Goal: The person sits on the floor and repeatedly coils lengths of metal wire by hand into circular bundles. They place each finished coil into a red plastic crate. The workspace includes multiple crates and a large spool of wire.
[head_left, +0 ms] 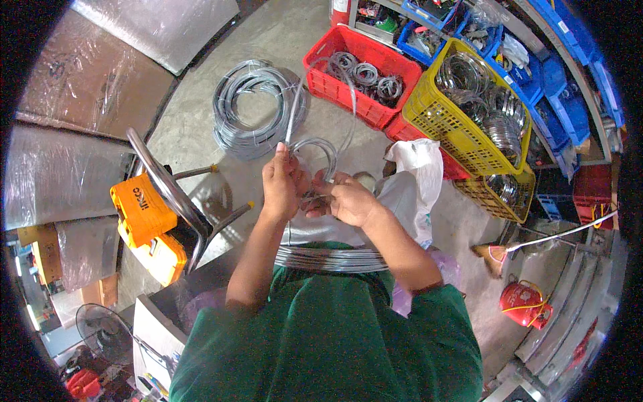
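Both my hands are in front of me, closed on a small loop of thin grey cable (320,145). My left hand (281,182) pinches it on the left, thumb up, with a pale strand rising from the grip. On the other side my right hand (345,197) grips the lower part of the loop with curled fingers. A loose length arcs from the loop up toward the red crate. Across my lap lies a large coil of shiny silver strands (331,259). On the floor beyond my left hand rests a big grey coil (231,120) bound with thin ties.
A red crate (321,80) with small coils and a yellow crate (429,100) full of coils stand ahead right, before blue bins (556,94). Left are an orange toolbox (144,211), bent metal tubing (177,194) and wrapped boxes (74,67). A red gas cylinder (526,305) stands right.
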{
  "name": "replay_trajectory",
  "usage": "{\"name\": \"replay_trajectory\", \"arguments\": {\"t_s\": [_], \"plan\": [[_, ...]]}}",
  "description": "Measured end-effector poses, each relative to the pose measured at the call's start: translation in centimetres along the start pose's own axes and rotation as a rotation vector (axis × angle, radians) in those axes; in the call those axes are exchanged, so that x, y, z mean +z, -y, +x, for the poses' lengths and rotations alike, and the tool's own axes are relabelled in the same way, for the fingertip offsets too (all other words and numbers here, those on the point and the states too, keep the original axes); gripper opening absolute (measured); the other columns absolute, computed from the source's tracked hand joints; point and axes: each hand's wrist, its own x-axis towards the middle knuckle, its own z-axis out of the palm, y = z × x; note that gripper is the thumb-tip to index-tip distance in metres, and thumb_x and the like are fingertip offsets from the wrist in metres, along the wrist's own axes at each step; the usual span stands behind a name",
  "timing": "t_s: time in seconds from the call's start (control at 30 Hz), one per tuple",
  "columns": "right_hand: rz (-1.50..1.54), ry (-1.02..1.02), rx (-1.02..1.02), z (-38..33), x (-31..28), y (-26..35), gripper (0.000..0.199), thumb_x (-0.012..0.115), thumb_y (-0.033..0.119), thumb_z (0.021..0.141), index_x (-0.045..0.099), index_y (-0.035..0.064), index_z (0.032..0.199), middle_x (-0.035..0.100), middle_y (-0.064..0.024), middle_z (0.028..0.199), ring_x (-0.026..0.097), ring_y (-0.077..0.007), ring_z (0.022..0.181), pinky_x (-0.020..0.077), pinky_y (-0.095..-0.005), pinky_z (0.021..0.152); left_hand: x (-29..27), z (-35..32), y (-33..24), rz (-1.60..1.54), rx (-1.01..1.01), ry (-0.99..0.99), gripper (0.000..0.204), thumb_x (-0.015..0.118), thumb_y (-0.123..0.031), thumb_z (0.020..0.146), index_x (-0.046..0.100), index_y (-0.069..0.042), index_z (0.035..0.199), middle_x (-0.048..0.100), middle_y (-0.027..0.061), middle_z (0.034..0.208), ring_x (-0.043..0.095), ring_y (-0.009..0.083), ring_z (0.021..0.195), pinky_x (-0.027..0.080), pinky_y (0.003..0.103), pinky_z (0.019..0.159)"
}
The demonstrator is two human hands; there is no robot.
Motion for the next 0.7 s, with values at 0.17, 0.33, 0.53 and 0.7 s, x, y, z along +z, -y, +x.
{"name": "replay_trajectory", "arguments": {"t_s": [0.17,0.33,0.53,0.7], "plan": [[-0.086,0.028,0.124,-0.7,-0.8,1.9,0.022,0.049,0.015,0.099,0.054,0.0023,0.116,0.066,-0.0174,0.104,0.069,-0.0327,0.083,0.0595,-0.0480,0.073,0.1,0.6,1.2,0.016,0.010,0.026,0.046,0.044,-0.043,0.103,0.037,-0.014,0.068,0.034,-0.0046,0.060,0.027,0.0066,0.047,0.022,0.027,0.043],[-0.125,-0.118,0.155,-1.1,-1.8,2.1,0.031,0.045,0.021,0.101,0.061,-0.0037,0.112,0.068,-0.0161,0.088,0.067,-0.0301,0.074,0.0582,-0.0409,0.064,0.4,0.9,1.0,0.012,-0.014,0.073,0.045,0.046,-0.043,0.102,0.038,-0.014,0.068,0.033,-0.0048,0.059,0.026,0.0068,0.047,0.022,0.027,0.043],[-1.073,-0.080,-0.132,-4.4,-3.6,3.0,0.023,0.047,0.027,0.102,0.058,0.0062,0.105,0.059,-0.0059,0.066,0.053,-0.0242,0.049,0.0408,-0.0383,0.046,-0.2,3.3,-1.6,-0.023,-0.059,-0.047,0.045,0.051,-0.047,0.099,0.039,-0.018,0.066,0.027,-0.0060,0.055,0.026,0.0079,0.044,0.020,0.027,0.043],[-1.961,-0.331,-0.489,-13.4,-8.5,4.3,0.020,0.054,0.025,0.097,0.058,0.0072,0.090,0.061,-0.0172,0.067,0.061,-0.0360,0.056,0.0458,-0.0479,0.051,-5.1,6.8,-9.0,-0.141,0.014,-0.031,0.043,0.052,-0.044,0.099,0.038,-0.020,0.066,0.023,-0.0082,0.052,0.020,0.0083,0.042,0.017,0.028,0.041]]}}
